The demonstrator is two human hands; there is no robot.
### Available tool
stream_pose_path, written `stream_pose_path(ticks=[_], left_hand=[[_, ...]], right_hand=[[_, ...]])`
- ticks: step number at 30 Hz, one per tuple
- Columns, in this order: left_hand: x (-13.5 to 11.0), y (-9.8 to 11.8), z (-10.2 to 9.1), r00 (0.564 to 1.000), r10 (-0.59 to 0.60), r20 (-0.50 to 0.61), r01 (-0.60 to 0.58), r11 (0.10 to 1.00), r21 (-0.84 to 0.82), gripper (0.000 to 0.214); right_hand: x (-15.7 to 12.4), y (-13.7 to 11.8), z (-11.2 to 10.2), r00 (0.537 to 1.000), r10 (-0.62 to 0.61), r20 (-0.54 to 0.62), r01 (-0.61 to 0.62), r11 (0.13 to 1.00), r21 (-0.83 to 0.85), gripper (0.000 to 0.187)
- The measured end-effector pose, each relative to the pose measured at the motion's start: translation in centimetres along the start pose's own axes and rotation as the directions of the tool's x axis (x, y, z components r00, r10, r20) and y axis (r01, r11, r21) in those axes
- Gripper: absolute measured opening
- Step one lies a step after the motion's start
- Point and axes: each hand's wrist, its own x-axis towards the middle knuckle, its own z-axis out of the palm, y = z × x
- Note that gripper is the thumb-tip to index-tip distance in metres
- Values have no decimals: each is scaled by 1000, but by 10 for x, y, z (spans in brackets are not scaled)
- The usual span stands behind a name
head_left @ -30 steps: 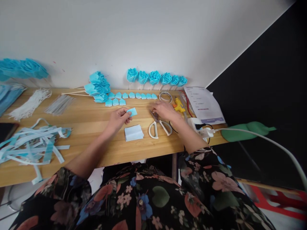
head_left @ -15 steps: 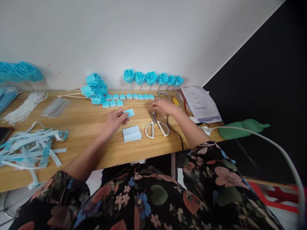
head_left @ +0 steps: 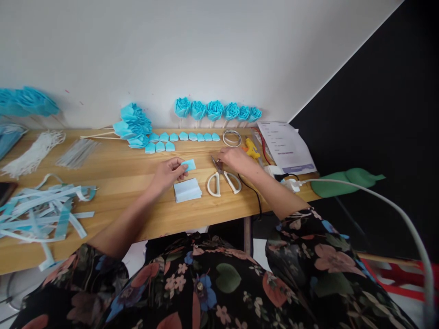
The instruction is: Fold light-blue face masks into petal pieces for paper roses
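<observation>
My left hand [head_left: 171, 172] pinches a small folded light-blue piece of fabric [head_left: 188, 165] between thumb and fingers, above the table. Just below it lies a stack of pale-blue cut pieces [head_left: 187, 190]. White-handled scissors [head_left: 216, 183] rest on the table with blades pointing away from me and slightly apart. My right hand [head_left: 236, 160] is over the blades, its fingers curled together at the blade end; whether they grip the scissors or something small is hidden. Behind both hands run two rows of small folded blue petals [head_left: 183, 136].
Blue fabric roses [head_left: 215, 110] lean along the wall, with a petal bunch [head_left: 133, 125] on sticks. At left lie cut strips [head_left: 44, 212], white cords [head_left: 36, 153] and thin wires [head_left: 78, 153]. At right are a wire coil [head_left: 232, 138], yellow glue gun [head_left: 253, 148], papers [head_left: 286, 146] and a cable [head_left: 360, 187].
My right hand has come down and nearer to the scissors' blades, uncovering the wire coil and glue gun. The left hand, still holding the blue piece, has shifted slightly right.
</observation>
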Motion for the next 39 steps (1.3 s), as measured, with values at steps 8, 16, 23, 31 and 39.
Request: stream_pose_path(ticks=[8, 16, 23, 31, 39], left_hand=[[1, 2, -2, 1000, -2, -12, 2, 1000, 16, 32], [0, 2, -3, 1000, -3, -9, 3, 1000, 18, 31], [0, 2, -2, 1000, -7, -7, 8, 1000, 15, 28], [1, 0, -3, 1000, 21, -24, -20, 999, 25, 27], [1, 1, -3, 1000, 12, -25, -12, 1000, 19, 28]], right_hand=[[6, -10, -7, 995, -38, 97, 49, 992, -115, 21], [8, 0, 0, 995, 61, 77, -57, 996, -63, 27], [5, -16, -11, 995, 62, 78, -54, 993, -107, 28], [15, -26, -15, 984, 103, 143, -94, 993, -69, 22], [11, -10, 5, 966, 255, 45, -259, 943, 208, 22]])
